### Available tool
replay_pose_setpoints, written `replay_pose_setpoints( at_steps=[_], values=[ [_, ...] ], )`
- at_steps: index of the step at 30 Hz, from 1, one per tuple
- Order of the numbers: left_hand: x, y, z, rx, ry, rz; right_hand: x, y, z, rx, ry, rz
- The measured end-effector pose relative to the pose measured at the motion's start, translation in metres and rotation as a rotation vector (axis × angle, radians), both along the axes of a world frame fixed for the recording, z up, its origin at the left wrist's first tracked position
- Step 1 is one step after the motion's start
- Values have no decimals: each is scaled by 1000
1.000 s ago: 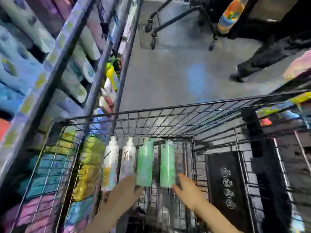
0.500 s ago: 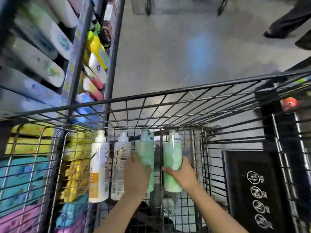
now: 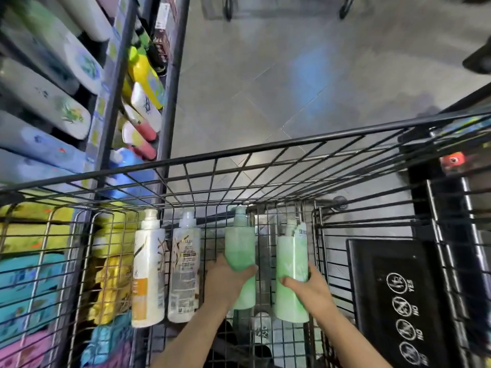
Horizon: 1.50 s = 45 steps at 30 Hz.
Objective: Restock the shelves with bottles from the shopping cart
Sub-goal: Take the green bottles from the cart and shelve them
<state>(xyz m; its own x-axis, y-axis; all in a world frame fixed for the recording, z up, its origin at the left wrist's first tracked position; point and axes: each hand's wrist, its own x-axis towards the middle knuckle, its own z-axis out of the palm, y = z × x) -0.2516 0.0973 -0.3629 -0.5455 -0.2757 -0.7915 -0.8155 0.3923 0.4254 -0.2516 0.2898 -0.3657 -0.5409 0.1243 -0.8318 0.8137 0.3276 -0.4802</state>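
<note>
Inside the wire shopping cart (image 3: 265, 148), the left hand (image 3: 225, 281) gripped one green bottle (image 3: 240, 244) and the right hand (image 3: 309, 288) gripped another green bottle (image 3: 291, 257) just to its right. Two white bottles (image 3: 147, 272) stood to their left, near the shelves (image 3: 111, 83).

I stood over a grey tiled floor (image 3: 305, 83) with a pale bluish glare on it. To my left ran a metal shelving rack (image 3: 174, 75), its dark upright rising past packed goods. Black caster wheels (image 3: 345, 9) showed at the far edge.
</note>
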Motion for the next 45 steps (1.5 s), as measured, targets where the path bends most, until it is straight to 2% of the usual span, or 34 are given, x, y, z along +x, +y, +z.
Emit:
replay_pose_setpoints(
  at_steps=[5, 11, 15, 22, 25, 28, 34, 38, 45],
  values=[
    [2, 6, 7, -99, 42, 2, 10, 5, 18, -59, -7, -72],
    [22, -7, 28, -249, 113, -162, 19, 0, 59, -104, -15, -116],
    [15, 2, 36, -181, 129, -226, 26, -5, 81, -100, 9, -138],
    [3, 46, 18, -58, 91, -342, 41, 16, 82, -34, -1, -197],
    [6, 68, 5, 89, 105, -262, 50, 31, 82, -3, -5, -179],
    [5, 85, -5, 171, 146, -282, 56, 37, 89, 8, 9, -129],
    [2, 102, -21, 382, 43, -118, 59, 53, 124, 24, 53, -111],
    [-2, 113, -21, 437, 37, -76, 57, 70, 146, 22, 95, -137],
    [-2, 143, -11, 138, 32, -193, 55, 83, 150, -42, 104, -265]
  ],
)
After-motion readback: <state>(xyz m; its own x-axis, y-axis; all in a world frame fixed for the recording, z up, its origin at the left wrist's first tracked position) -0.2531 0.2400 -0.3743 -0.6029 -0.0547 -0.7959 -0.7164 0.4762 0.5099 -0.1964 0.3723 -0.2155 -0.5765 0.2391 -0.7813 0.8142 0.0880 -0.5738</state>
